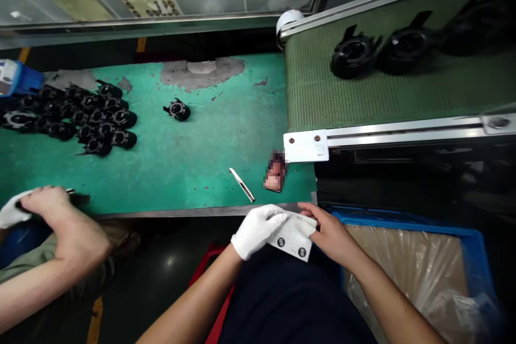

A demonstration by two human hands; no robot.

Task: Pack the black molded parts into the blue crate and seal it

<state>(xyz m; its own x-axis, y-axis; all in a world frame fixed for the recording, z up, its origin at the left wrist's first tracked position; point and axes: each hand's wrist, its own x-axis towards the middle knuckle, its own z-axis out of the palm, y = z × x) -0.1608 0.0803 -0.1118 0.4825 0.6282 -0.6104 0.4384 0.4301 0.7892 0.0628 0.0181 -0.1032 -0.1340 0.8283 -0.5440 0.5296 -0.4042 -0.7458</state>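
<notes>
A: Where is the printed white packet (296,243), and how is it held?

B: Between the gloved left hand (258,230), which pinches one end, and the bare right hand (334,234), which grasps the other — beside the near edge of the green tabletop (193,172).

A: What could go wrong?

B: Uneven pulling might tear it; a loosened pinch might let it fall below the edge.

A: The surroundings?

B: The tabletop — worn grey at the back — bears a slim cutter (242,185) and clustered black parts (124,118); a conveyor belt (314,86) adjoins at right.
</notes>
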